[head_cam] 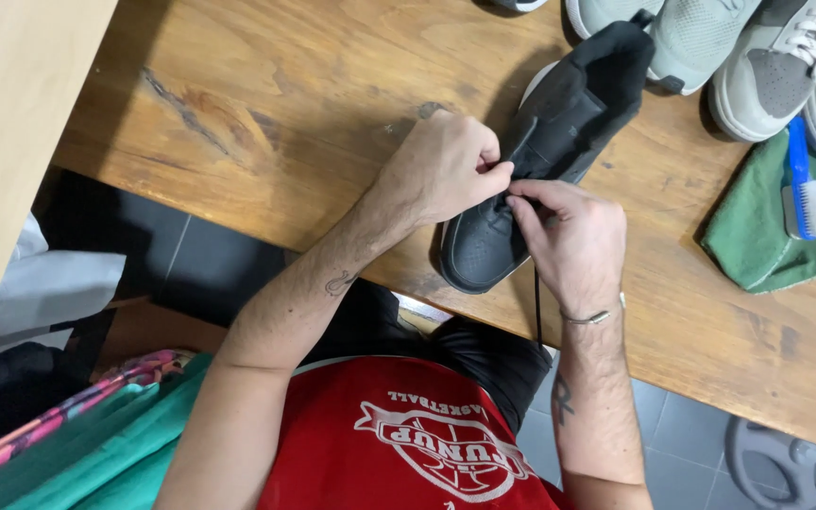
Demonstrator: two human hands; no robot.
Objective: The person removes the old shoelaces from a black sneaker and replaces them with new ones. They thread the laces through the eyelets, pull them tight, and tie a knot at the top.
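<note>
Black lace (537, 307) hangs off near desk (285, 113) edge. Right hand (573, 241) pinches that lace; left hand (446, 170) pinched at black shoe (540, 161), both hands touching mid-desk. Green cloth (757, 236) with blue brush (805, 184) right. Grey sneakers (757, 57) far right.

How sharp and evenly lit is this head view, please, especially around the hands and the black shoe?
Head view: sharp throughout; left hand and right hand crisp on the black shoe, whose dark upper hides detail; wooden table is shadowed at upper left; no glare.
</note>
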